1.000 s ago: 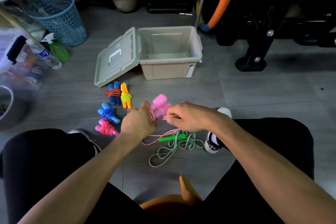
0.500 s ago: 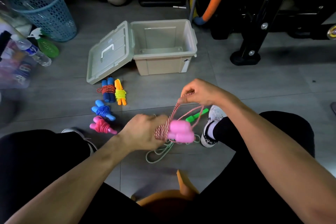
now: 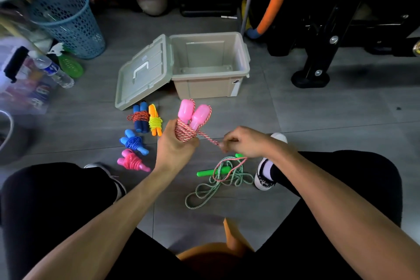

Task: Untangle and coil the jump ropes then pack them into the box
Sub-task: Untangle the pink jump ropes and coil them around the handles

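**A:** Head camera, looking down at a grey tiled floor. What has just changed?

**B:** A second ago both hands were low over the floor. Half a second ago the right hand had lifted a loop of cord high. Now the pink-handled jump rope with red-and-white twisted cord (image 3: 189,124) stands upright, handles up, at the centre of the view, with many turns wound round its two handles. By my judgement the winding is nearly done; only a short loose tail remains, trailing down toward 5 o'clock.

**A:** And the hands?

**B:** The left hand (image 3: 173,148) is curled firmly round the wound bundle, gripping it from below. The right hand (image 3: 242,143), just at 3 o'clock of it, pinches the taut cord between thumb and fingertips.

**A:** Where does it all go?

**B:** The open beige plastic storage box (image 3: 244,52) sits at 12 o'clock, lid hinged back to its left, nothing visible inside. Four coiled ropes lie at 9 to 10 o'clock: blue-handled with red cord (image 3: 139,118), orange-handled with yellow cord (image 3: 155,121), an all-blue one (image 3: 133,142), and a pink one (image 3: 131,161). A green-handled rope with green-and-white cord (image 3: 218,179) lies loose at 5 o'clock, not yet coiled.
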